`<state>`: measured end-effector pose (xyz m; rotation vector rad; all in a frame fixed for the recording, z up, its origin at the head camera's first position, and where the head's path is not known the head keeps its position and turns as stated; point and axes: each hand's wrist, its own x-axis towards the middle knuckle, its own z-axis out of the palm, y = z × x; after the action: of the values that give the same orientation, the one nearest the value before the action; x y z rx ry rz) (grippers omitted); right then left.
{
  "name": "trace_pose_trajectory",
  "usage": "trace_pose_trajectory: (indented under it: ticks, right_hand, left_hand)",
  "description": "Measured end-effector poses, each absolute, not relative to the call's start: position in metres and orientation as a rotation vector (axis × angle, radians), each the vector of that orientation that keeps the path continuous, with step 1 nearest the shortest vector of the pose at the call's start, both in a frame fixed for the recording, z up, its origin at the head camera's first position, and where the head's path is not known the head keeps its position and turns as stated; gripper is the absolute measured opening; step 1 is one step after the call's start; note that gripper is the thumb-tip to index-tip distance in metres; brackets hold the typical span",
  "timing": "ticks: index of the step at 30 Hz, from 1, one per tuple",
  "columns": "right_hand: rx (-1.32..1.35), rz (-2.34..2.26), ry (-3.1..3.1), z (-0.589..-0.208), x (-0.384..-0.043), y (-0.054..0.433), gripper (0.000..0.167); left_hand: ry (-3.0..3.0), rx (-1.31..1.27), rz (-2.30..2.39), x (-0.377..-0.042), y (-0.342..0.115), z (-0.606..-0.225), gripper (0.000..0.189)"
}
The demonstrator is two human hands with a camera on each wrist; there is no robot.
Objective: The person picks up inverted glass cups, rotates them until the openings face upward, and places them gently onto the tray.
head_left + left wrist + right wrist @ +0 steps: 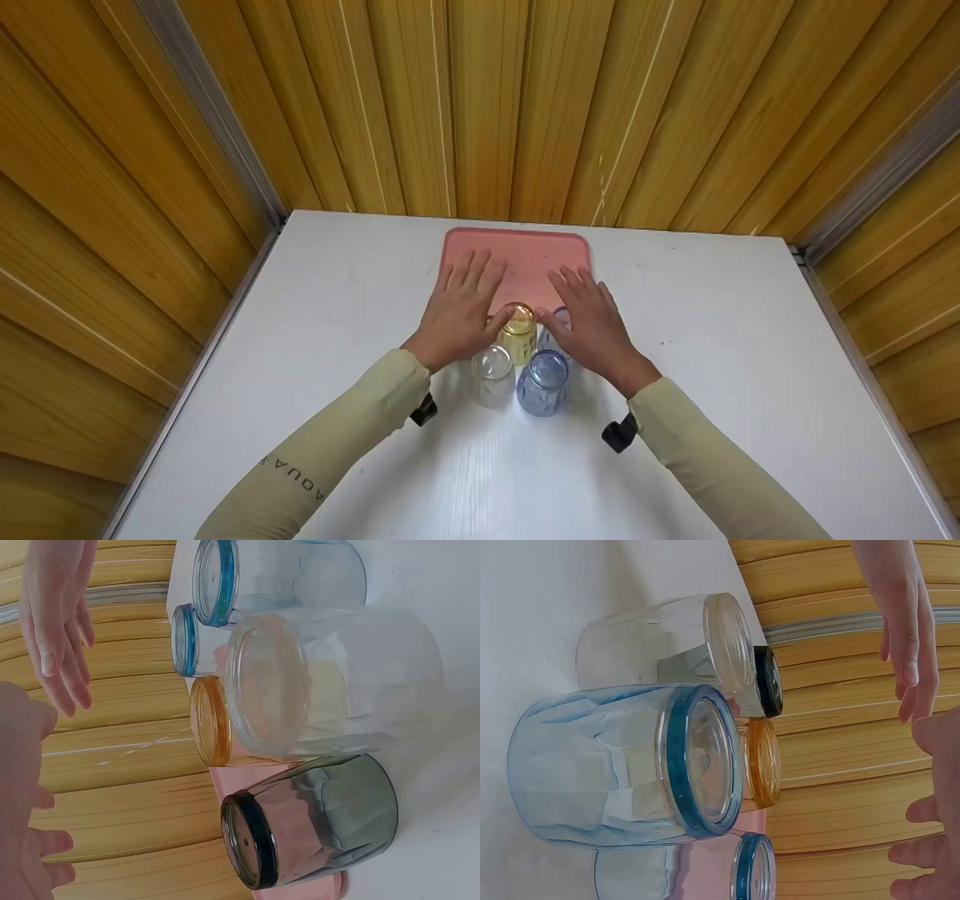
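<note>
Several drinking glasses stand upside down in a close group, thick bases upward. In the head view the clear glass (493,384) and the blue glass (543,386) are nearest me. Behind them are the yellow glass (518,341) and a second blue glass (559,319), partly covered by my right hand (592,324). A dark grey glass (322,821) shows in the left wrist view; my left hand (459,313) hides it from the head camera. Both hands hover over the group's two sides, fingers extended, thumbs pointing inward above the yellow glass. Neither holds anything.
A pink tray (517,262) lies flat behind the glasses near the back edge of the white table (360,300). Wood-patterned panels (487,112) rise behind and at both sides, with grey metal posts (217,112) at the corners.
</note>
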<state>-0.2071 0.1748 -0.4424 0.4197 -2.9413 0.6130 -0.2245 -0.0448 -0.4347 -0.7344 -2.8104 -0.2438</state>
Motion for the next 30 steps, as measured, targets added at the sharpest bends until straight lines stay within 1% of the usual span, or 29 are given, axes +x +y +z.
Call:
trace_pose_trajectory:
  ticks: [6,30]
  right_hand:
    - [0.413,0.612,-2.97,-0.444,-0.206,0.175,0.069]
    - [0.391,0.63,-2.985,-0.458,-0.196,0.177,0.066]
  left_hand:
    - [-2.831,-0.734,-0.24,-0.225,-0.044,-0.437,0.07]
    - [-2.832,-0.75,-0.273,-0.22,-0.044,-0.445,0.071]
